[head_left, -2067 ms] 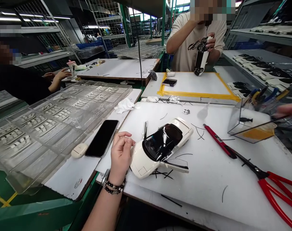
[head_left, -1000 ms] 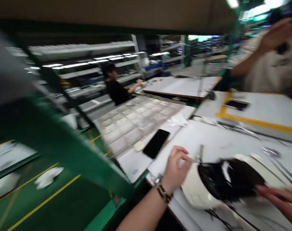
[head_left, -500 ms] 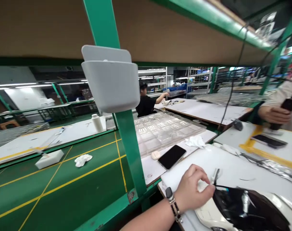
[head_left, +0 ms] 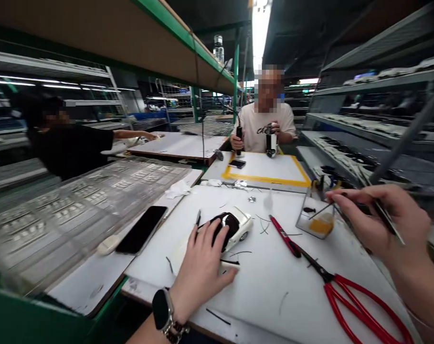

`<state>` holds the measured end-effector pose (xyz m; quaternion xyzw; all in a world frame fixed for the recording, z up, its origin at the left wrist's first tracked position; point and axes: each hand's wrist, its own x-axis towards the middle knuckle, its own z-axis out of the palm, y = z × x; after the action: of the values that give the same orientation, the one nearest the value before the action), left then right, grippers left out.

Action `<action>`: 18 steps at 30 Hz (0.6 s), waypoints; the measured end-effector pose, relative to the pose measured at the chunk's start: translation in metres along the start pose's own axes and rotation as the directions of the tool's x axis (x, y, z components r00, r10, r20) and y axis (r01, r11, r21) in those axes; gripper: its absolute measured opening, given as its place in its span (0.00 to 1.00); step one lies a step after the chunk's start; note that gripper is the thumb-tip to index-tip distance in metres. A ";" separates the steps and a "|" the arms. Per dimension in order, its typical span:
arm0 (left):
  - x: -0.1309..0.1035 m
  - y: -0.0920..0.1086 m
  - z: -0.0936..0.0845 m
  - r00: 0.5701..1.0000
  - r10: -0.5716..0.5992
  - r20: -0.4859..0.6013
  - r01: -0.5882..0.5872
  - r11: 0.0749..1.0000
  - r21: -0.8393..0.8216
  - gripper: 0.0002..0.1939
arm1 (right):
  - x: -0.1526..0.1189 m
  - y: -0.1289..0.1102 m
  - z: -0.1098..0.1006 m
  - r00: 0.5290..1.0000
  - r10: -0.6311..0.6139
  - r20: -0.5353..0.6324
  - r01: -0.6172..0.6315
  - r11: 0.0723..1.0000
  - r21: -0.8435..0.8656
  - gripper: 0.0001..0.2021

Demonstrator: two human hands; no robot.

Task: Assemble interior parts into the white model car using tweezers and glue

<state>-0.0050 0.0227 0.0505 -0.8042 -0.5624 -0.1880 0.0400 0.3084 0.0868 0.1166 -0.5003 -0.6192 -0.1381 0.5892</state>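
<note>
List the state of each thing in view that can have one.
left hand: resting flat on the model car
white model car: upright on the table
right hand: pinching a thin tool
thin tool: held, raised
red-handled pliers: lying untouched
phone: flat, screen dark

Inventory, by count:
- model car, white with black roof (head_left: 238,225): 1 on the near tabletop (head_left: 267,277)
- smartphone, black (head_left: 142,229): 1
- red-handled cutters (head_left: 345,294): 1
- clear container (head_left: 315,219): 1
- clear moulded tray (head_left: 69,210): 1
- other people in view: 2
- own hands: 2, left (head_left: 198,274) and right (head_left: 381,220)
</note>
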 end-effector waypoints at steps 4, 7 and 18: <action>0.006 0.001 0.007 0.999 -0.022 -0.031 0.026 0.993 0.116 0.36 | -0.002 0.038 -0.001 0.992 0.125 -0.012 -0.125 0.992 -0.002 0.15; 0.011 0.002 0.008 0.998 -0.036 -0.056 0.045 0.982 0.182 0.35 | -0.004 0.062 -0.003 0.981 0.163 -0.107 -0.159 0.986 0.047 0.15; 0.027 0.004 0.009 0.992 -0.124 -0.036 0.129 0.965 0.226 0.32 | -0.018 0.069 0.006 0.999 0.034 0.011 -0.031 0.983 -0.179 0.12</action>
<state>0.0093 0.0478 0.0525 -0.7547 -0.6300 -0.1329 0.1260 0.3547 0.1149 0.0704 -0.5621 -0.6001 -0.1800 0.5400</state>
